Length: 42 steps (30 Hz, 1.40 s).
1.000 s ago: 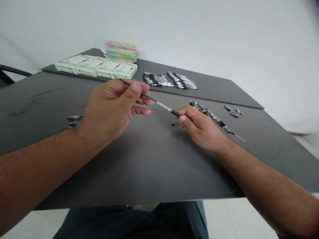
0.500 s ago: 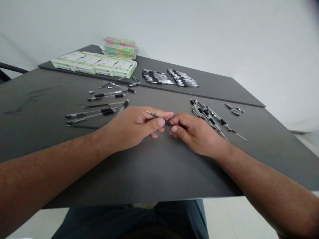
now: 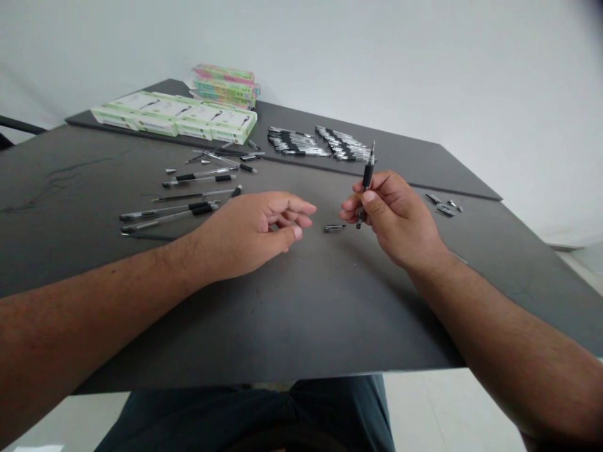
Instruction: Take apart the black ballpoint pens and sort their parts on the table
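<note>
Right hand (image 3: 402,223) pinching a gel pen (image 3: 368,176) near-upright, tip up; left hand (image 3: 245,232) apart, fingers loose, nothing gripped. Pen cap (image 3: 335,228) between them, nearer the right, roughly parallel to the table's (image 3: 282,333) front edge.

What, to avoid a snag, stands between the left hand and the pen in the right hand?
Only the fingertips of the right hand, at the lower half of the pen; nothing visible separates the left hand from its top.

Soft light; diffuse shadows on table (image 3: 292,326); far pens (image 3: 299,143) seemingly blurred.
</note>
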### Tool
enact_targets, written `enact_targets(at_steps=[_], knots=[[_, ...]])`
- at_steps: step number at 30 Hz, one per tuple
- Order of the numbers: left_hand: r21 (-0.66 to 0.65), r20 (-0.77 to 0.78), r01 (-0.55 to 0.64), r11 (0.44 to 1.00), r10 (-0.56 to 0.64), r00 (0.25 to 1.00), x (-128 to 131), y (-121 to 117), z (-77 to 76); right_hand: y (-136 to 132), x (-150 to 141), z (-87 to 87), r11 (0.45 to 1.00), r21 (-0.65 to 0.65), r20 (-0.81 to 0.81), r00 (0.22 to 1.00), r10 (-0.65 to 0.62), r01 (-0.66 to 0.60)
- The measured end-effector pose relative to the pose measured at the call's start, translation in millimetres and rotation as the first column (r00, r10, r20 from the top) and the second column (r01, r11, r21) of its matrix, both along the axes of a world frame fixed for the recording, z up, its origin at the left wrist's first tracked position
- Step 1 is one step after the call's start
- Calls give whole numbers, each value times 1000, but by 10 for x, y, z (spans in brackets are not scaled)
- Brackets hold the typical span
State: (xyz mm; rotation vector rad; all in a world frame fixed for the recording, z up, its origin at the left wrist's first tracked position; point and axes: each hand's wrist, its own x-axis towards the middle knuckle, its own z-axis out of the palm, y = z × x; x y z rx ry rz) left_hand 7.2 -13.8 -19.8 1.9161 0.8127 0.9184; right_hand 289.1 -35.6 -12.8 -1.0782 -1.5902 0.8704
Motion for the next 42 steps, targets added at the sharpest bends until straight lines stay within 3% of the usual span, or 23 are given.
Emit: enact_targets(at_steps=[3,6,9,11,15,17,20,23,25,27,29,31,36,40,42], knots=[[58,31,-94,994,92,995,-72,90,159,-12,-9,-16,1000,-6,11,1000,15,-15],[112,166,-275,955,254,953,-187,269,331,-29,-3,-34,1000,-2,43,999,24,-23],[127,202,-383,915,354,913,-342,511,419,-41,10,-51,1000,17,64,998,24,-25],[127,98,-410,903,400,911,-466,666,436,-48,19,-59,999,30,82,996,23,-25],[289,-87,-522,803,565,821,-728,865,480,-56,36,-62,999,46,112,994,11,-16],[315,-139,-540,781,600,788,-842,910,525,-60,45,-64,999,48,121,993,11,-17],[299,-165,-589,751,648,743,-990,961,585,-64,58,-75,998,60,143,990,1,-10],[302,-116,-684,664,738,665,-1154,1043,601,-69,62,-85,998,71,144,990,-9,-1],[329,-95,-641,693,700,708,-1297,1120,589,-73,60,-88,998,71,139,990,-13,3],[381,-82,-688,618,764,640,-1468,1208,565,-76,60,-87,997,71,146,989,-18,7],[492,-199,-634,597,786,585,-1645,1300,527,-76,62,-86,997,71,160,987,-19,7],[516,-500,-469,716,697,514,-1794,1389,472,-74,66,-86,997,75,173,985,-19,6],[416,-719,-416,809,572,395,-1872,1538,306,-71,76,-89,997,73,194,981,-25,10],[393,-869,-362,845,471,155,-1716,1557,250,-76,79,-95,999,53,172,985,-18,9],[399,-879,-356,845,464,115,-1652,1552,249,-76,82,-104,999,42,165,986,-12,5]])
